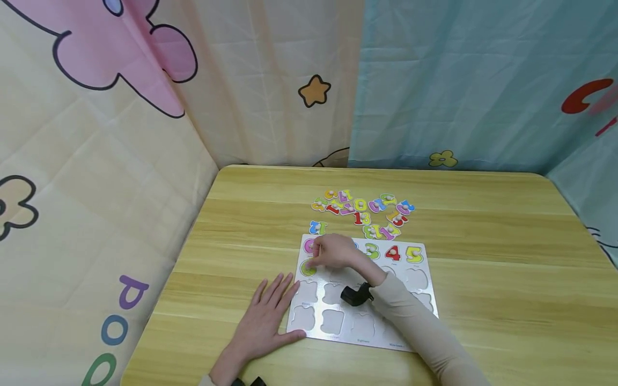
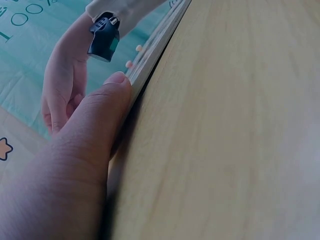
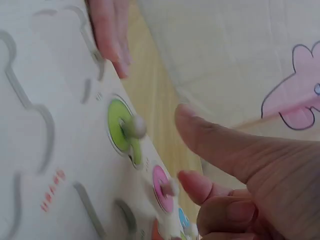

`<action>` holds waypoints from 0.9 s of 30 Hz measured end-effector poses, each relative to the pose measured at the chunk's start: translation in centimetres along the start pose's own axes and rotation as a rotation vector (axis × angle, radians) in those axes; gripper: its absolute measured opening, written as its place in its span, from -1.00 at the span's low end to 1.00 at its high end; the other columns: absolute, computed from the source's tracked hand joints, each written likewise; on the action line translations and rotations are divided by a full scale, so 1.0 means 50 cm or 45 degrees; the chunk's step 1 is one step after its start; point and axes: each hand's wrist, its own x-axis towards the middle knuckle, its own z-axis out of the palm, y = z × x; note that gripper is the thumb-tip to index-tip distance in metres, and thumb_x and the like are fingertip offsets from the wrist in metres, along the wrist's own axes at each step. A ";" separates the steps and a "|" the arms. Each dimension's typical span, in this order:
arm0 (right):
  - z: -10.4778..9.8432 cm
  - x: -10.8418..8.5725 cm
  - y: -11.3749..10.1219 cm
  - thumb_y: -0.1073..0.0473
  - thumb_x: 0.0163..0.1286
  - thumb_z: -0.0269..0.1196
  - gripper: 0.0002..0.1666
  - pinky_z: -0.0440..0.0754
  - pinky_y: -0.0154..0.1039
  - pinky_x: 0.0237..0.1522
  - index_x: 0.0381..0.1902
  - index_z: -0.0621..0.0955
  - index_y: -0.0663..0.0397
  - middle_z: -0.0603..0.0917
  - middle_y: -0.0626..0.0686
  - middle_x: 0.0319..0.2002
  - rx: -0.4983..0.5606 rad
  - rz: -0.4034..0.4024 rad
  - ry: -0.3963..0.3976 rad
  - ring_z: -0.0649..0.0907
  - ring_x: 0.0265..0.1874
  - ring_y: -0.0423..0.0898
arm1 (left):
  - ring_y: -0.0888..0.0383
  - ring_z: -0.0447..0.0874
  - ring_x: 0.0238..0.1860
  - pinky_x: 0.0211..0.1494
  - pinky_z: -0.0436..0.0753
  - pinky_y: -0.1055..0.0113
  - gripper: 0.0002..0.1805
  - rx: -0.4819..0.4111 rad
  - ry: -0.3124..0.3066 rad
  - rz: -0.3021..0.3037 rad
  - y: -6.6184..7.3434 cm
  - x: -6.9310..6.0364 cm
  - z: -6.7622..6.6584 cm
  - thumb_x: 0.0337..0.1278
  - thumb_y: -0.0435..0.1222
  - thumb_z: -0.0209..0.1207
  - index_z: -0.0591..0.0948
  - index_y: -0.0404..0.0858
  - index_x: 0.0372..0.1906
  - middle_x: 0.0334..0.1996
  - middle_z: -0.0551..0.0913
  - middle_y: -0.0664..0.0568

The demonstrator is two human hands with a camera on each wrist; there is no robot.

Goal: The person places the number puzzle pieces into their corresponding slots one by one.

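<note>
A white puzzle board (image 1: pixel 324 333) lies on the wooden table. My right hand (image 1: pixel 336 251) reaches over its far left part, above a green piece (image 1: pixel 308 268) and a pink piece (image 1: pixel 309 246) that sit in their recesses. In the right wrist view, thumb and index finger of this hand (image 3: pixel 240 175) are apart, holding nothing, beside the knobs of the green piece (image 3: pixel 117 127) and the pink piece (image 3: pixel 161 187). My left hand (image 1: pixel 265 321) is spread flat at the board's left side, its thumb on the near left edge; the left wrist view shows that thumb (image 2: pixel 102 112) against the board's edge.
Loose number pieces (image 1: pixel 360 205) with knobs lie in a cluster beyond the board, one blue-and-green piece (image 1: pixel 317 227) near its far left corner. A green 3 (image 1: pixel 372 251), red 4 (image 1: pixel 393 253) and yellow 5 (image 1: pixel 414 254) sit in the top row. Printed curtains surround the table.
</note>
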 end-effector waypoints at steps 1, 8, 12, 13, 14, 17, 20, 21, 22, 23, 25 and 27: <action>-0.010 0.002 0.008 -0.24 0.09 0.37 -0.60 0.31 -0.30 -0.64 -0.54 0.55 -0.10 0.50 -0.14 -0.65 0.040 0.022 0.024 0.45 -0.66 -0.18 | -0.06 -0.08 0.45 0.40 -0.08 -0.09 0.08 0.004 -0.003 0.000 0.000 0.000 0.001 0.01 0.45 -0.12 0.11 -0.20 0.48 0.47 0.02 -0.07; -0.076 0.033 0.093 -0.15 0.22 0.31 -0.62 0.31 -0.29 -0.61 -0.38 0.58 0.05 0.49 -0.05 -0.60 0.191 0.294 0.301 0.44 -0.62 -0.12 | -0.06 -0.08 0.45 0.40 -0.08 -0.08 0.08 0.003 0.004 -0.004 0.000 -0.001 0.001 0.01 0.46 -0.13 0.11 -0.20 0.48 0.47 0.02 -0.07; -0.104 0.043 0.131 -0.14 0.25 0.28 -0.60 0.32 -0.24 -0.56 -0.27 0.58 0.08 0.51 0.01 -0.58 0.185 0.421 0.412 0.46 -0.62 -0.08 | -0.07 -0.06 0.44 0.40 -0.06 -0.08 0.07 0.001 0.016 0.004 0.000 0.000 0.001 0.02 0.45 -0.13 0.13 -0.21 0.47 0.47 0.03 -0.09; -0.108 0.046 0.138 -0.14 0.25 0.28 -0.59 0.32 -0.22 -0.53 -0.25 0.58 0.09 0.52 0.02 -0.58 0.181 0.446 0.428 0.48 -0.62 -0.06 | -0.07 -0.05 0.44 0.40 -0.05 -0.08 0.07 0.000 0.019 0.006 0.000 0.000 0.001 0.02 0.45 -0.13 0.13 -0.21 0.47 0.46 0.04 -0.09; -0.112 0.048 0.143 -0.14 0.25 0.28 -0.59 0.33 -0.20 -0.51 -0.23 0.57 0.09 0.53 0.03 -0.57 0.166 0.472 0.439 0.50 -0.61 -0.05 | -0.07 -0.05 0.44 0.39 -0.05 -0.08 0.07 -0.006 0.022 0.007 0.000 0.000 0.001 0.02 0.45 -0.13 0.14 -0.21 0.47 0.46 0.04 -0.09; -0.119 0.053 0.151 -0.15 0.26 0.27 -0.58 0.35 -0.15 -0.45 -0.22 0.57 0.09 0.55 0.03 -0.55 0.108 0.523 0.446 0.53 -0.57 -0.04 | -0.07 -0.05 0.44 0.39 -0.05 -0.09 0.07 -0.015 0.022 0.006 0.000 0.000 0.001 0.02 0.45 -0.12 0.13 -0.21 0.47 0.46 0.04 -0.09; -0.121 0.057 0.154 -0.17 0.26 0.26 -0.59 0.37 -0.11 -0.42 -0.28 0.57 0.07 0.56 0.02 -0.56 0.054 0.560 0.426 0.54 -0.56 -0.04 | -0.06 -0.07 0.45 0.40 -0.06 -0.08 0.07 -0.014 0.010 0.001 0.001 0.000 0.001 0.02 0.45 -0.12 0.12 -0.20 0.48 0.47 0.04 -0.08; -0.120 0.059 0.154 -0.17 0.26 0.26 -0.59 0.38 -0.11 -0.42 -0.31 0.56 0.06 0.56 0.01 -0.57 0.037 0.571 0.417 0.55 -0.55 -0.04 | -0.06 -0.07 0.45 0.40 -0.07 -0.08 0.07 -0.010 0.005 0.000 0.001 0.000 0.001 0.02 0.45 -0.13 0.12 -0.20 0.48 0.47 0.03 -0.08; -0.120 0.060 0.154 -0.18 0.26 0.26 -0.59 0.38 -0.11 -0.43 -0.33 0.56 0.06 0.55 0.00 -0.58 0.027 0.578 0.410 0.54 -0.55 -0.04 | -0.05 -0.08 0.45 0.40 -0.07 -0.08 0.07 -0.008 0.001 -0.001 0.001 0.000 0.001 0.02 0.45 -0.13 0.11 -0.20 0.48 0.47 0.03 -0.08; -0.119 0.062 0.153 -0.18 0.26 0.26 -0.59 0.37 -0.12 -0.43 -0.36 0.55 0.06 0.55 -0.01 -0.60 0.017 0.586 0.401 0.54 -0.55 -0.04 | -0.05 -0.08 0.45 0.40 -0.07 -0.07 0.07 -0.006 -0.002 -0.004 0.000 0.000 0.001 0.02 0.45 -0.13 0.10 -0.19 0.48 0.47 0.02 -0.07; -0.118 0.064 0.151 -0.19 0.25 0.27 -0.58 0.35 -0.14 -0.44 -0.39 0.54 0.06 0.55 -0.01 -0.62 0.000 0.603 0.388 0.53 -0.54 -0.04 | -0.05 -0.09 0.45 0.41 -0.08 -0.07 0.07 -0.006 -0.004 -0.006 0.000 0.001 0.001 0.02 0.45 -0.12 0.10 -0.19 0.48 0.47 0.02 -0.07; -0.117 0.067 0.149 -0.18 0.25 0.27 -0.58 0.32 -0.16 -0.45 -0.40 0.53 0.06 0.53 -0.01 -0.63 -0.008 0.617 0.384 0.51 -0.54 -0.03 | -0.05 -0.08 0.45 0.40 -0.07 -0.07 0.07 -0.007 0.000 -0.003 0.000 0.001 0.002 0.01 0.45 -0.12 0.10 -0.19 0.48 0.47 0.02 -0.07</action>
